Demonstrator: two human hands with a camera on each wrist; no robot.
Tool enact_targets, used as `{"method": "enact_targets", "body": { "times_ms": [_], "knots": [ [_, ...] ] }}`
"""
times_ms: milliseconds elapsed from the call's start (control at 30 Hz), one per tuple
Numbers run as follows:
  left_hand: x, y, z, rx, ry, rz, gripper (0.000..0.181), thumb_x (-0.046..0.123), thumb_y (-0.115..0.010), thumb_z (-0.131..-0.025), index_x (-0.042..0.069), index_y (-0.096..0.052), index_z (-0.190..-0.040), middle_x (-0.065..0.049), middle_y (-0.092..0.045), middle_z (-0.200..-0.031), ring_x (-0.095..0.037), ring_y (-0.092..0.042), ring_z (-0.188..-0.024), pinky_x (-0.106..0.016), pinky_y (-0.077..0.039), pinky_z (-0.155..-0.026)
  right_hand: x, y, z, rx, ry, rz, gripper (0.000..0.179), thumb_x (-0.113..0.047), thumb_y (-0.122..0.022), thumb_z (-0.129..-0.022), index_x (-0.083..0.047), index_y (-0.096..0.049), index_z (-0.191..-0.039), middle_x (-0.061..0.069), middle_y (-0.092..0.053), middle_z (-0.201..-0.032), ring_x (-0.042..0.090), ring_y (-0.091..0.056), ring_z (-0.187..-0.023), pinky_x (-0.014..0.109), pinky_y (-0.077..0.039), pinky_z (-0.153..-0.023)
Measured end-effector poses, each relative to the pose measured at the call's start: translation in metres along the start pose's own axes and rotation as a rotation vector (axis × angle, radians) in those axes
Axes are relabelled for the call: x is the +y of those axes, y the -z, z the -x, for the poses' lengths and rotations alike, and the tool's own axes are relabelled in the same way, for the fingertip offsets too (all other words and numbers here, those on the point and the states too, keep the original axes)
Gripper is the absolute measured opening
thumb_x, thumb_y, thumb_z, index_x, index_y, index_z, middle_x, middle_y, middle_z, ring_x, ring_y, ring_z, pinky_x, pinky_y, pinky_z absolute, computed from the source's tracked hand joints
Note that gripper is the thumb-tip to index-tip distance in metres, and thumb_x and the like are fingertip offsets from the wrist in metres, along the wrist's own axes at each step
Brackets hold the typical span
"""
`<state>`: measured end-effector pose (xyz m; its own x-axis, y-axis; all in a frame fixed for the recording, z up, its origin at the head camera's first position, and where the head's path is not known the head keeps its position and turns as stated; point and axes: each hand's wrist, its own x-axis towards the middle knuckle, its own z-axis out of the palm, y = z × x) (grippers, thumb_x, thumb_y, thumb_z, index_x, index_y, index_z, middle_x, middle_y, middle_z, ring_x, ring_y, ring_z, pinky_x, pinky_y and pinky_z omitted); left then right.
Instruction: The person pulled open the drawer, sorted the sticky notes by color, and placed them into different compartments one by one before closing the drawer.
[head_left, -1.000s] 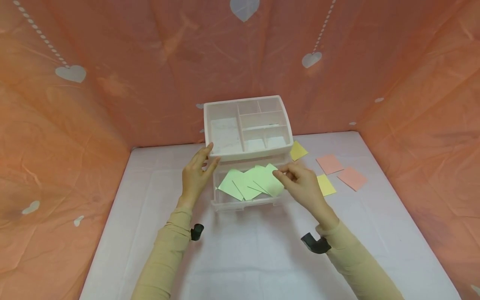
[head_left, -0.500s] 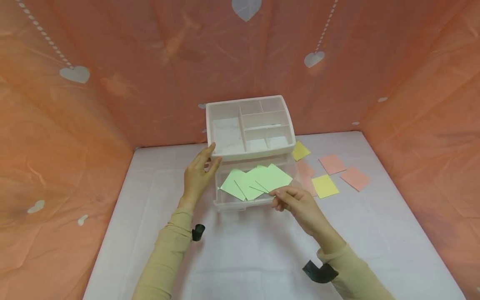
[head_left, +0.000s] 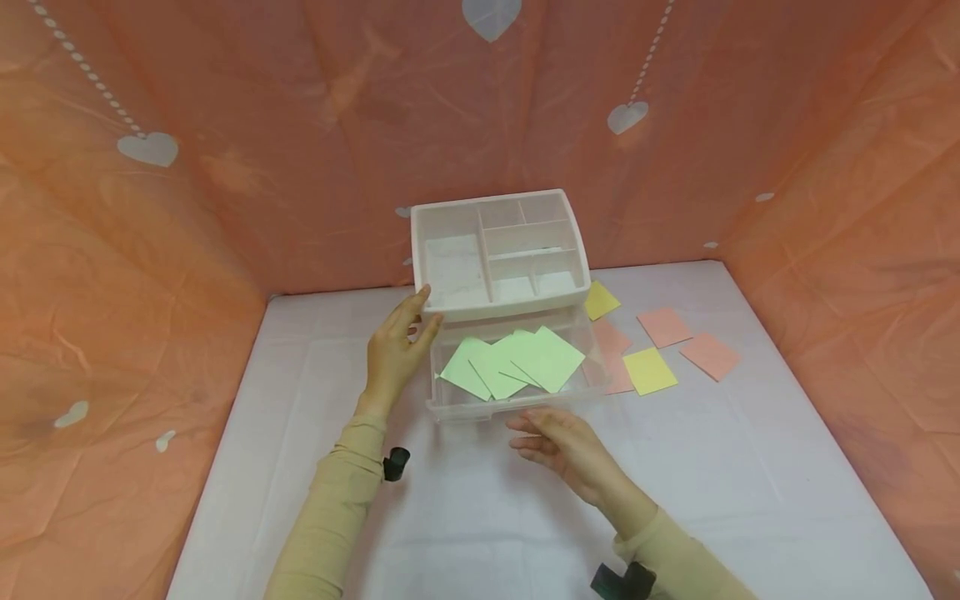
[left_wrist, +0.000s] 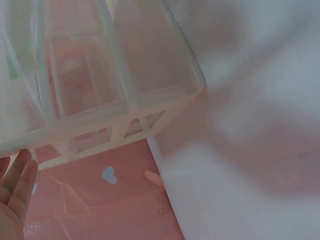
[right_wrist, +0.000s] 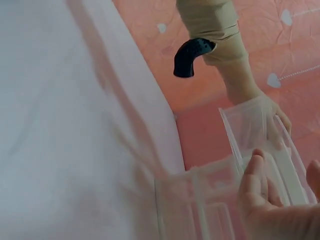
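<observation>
No text, label, brand, number or sign can be read in any of the views.

Inside the clear drawer (head_left: 461, 411), green paper squares (head_left: 551, 360) partly hide one another; in front of it, both sleeves (head_left: 322, 508) run out of the head view.

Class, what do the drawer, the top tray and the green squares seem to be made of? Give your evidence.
Drawer: clear, smooth plastic; its walls are see-through.
Top tray: probably moulded white plastic with a smooth finish; its rim is rounded and its dividers thin.
Green squares: matte paper or thin card; they look flat, thin and shineless.
</observation>
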<state>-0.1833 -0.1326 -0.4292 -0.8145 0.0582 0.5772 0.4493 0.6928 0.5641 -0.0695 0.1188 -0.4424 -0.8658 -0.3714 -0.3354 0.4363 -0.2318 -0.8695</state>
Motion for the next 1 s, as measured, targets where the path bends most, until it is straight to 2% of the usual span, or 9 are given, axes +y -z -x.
{"method": "enact_targets", "body": {
  "times_ms": [133, 300, 600, 733, 833, 1000],
  "knots": [
    [-0.001, -0.001, 0.000, 0.004, -0.006, 0.003, 0.045, 0.022, -0.065, -0.088, 0.013, -0.055, -0.130, -0.010, -0.064, -0.121, -0.028, -0.066, -0.088, -0.039, -0.061, -0.072, 0.002, -0.003, 0.000, -0.019, -0.013, -0.182, 0.016, -0.024, -0.047, -0.098, -0.010, -0.051, -0.107, -0.001, -0.068, -0.109, 0.013, -0.066, -0.099, 0.028, -0.054, -0.096],
    [-0.001, -0.001, 0.000, 0.008, -0.015, 0.006, 0.045, 0.022, -0.065, -0.088, 0.013, -0.054, -0.131, -0.010, -0.064, -0.120, -0.028, -0.066, -0.087, -0.041, -0.061, -0.071, 0.001, -0.009, -0.001, -0.002, -0.015, -0.332, 0.013, -0.023, -0.042, -0.100, -0.013, -0.051, -0.098, -0.001, -0.068, -0.105, 0.012, -0.063, -0.104, 0.023, -0.052, -0.096],
    [-0.001, 0.001, 0.000, -0.014, 0.006, 0.034, 0.045, 0.023, -0.064, -0.088, 0.015, -0.053, -0.132, -0.010, -0.063, -0.122, -0.028, -0.066, -0.090, -0.041, -0.061, -0.073, -0.004, -0.019, -0.005, 0.119, 0.008, -0.396, 0.015, -0.023, -0.045, -0.099, -0.012, -0.052, -0.093, 0.000, -0.068, -0.095, 0.014, -0.065, -0.101, 0.023, -0.054, -0.095],
    [-0.002, 0.004, 0.000, -0.043, 0.024, 0.043, 0.043, 0.034, -0.057, -0.093, 0.021, -0.052, -0.133, -0.008, -0.062, -0.124, -0.028, -0.066, -0.091, -0.040, -0.061, -0.069, -0.005, -0.023, -0.008, 0.155, 0.004, -0.410, 0.015, -0.023, -0.046, -0.099, -0.012, -0.053, -0.091, 0.000, -0.069, -0.093, 0.013, -0.066, -0.097, 0.022, -0.055, -0.091],
    [-0.005, 0.007, -0.001, -0.062, 0.036, 0.048, 0.044, 0.044, -0.048, -0.095, 0.024, -0.051, -0.134, -0.007, -0.061, -0.126, -0.027, -0.067, -0.091, -0.038, -0.061, -0.067, -0.006, -0.026, -0.012, 0.146, 0.008, -0.418, 0.016, -0.022, -0.045, -0.099, -0.013, -0.054, -0.090, 0.000, -0.069, -0.093, 0.013, -0.066, -0.096, 0.023, -0.054, -0.093],
    [-0.008, 0.009, -0.002, -0.088, 0.050, 0.058, 0.048, 0.051, -0.040, -0.096, 0.025, -0.052, -0.133, -0.007, -0.061, -0.126, -0.027, -0.068, -0.091, -0.042, -0.059, -0.075, -0.009, -0.025, -0.023, 0.152, 0.015, -0.436, 0.018, -0.022, -0.042, -0.100, -0.011, -0.052, -0.090, 0.001, -0.068, -0.092, 0.012, -0.066, -0.093, 0.023, -0.054, -0.093]
  ]
}}
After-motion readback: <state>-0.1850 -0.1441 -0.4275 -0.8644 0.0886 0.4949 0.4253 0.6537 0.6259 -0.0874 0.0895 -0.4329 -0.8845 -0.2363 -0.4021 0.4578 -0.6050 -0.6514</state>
